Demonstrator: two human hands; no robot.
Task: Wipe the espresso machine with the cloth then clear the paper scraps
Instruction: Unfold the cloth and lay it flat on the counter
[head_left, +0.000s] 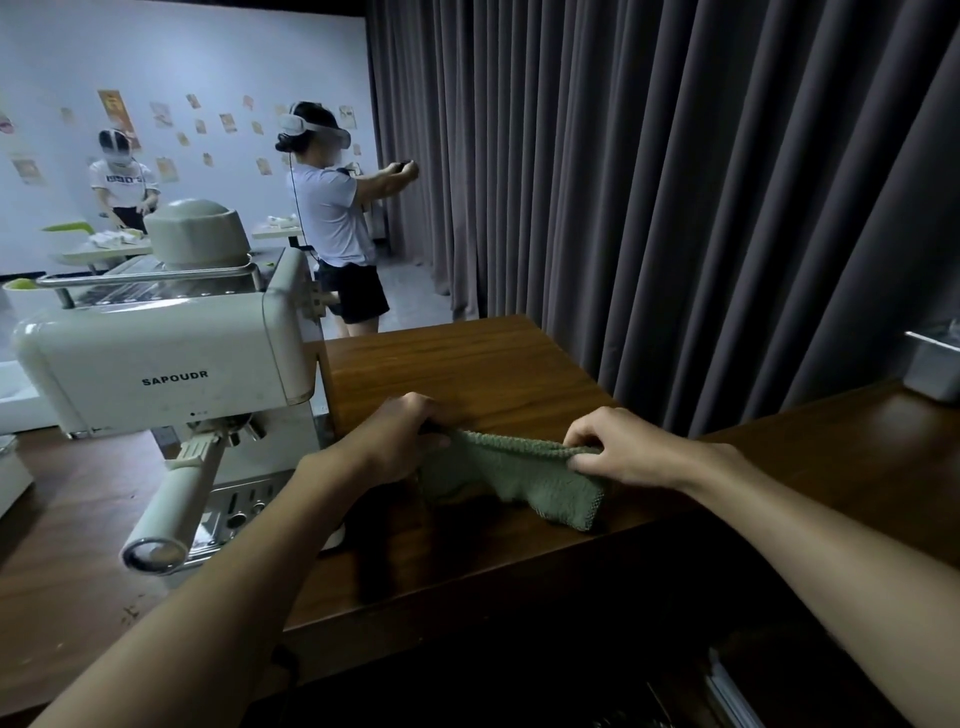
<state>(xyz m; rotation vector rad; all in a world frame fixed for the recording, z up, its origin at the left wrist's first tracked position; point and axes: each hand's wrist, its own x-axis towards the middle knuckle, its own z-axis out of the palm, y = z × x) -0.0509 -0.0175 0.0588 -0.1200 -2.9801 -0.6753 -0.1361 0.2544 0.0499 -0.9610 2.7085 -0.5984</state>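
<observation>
A green knitted cloth (511, 475) hangs stretched between my two hands, just above the raised wooden block (467, 364). My left hand (400, 436) grips the cloth's left end with curled fingers. My right hand (618, 449) pinches its upper right edge. The cream espresso machine (171, 364) stands to the left on the dark wooden counter, and its portafilter handle (176, 504) points toward me. Neither hand touches the machine. No paper scraps are visible.
Dark grey curtains (675, 182) hang close behind the block. A metal container (935, 364) sits at the far right on the counter (857, 467). Two people wearing headsets stand in the background, one (337, 223) near the curtain, another (122, 182) by tables.
</observation>
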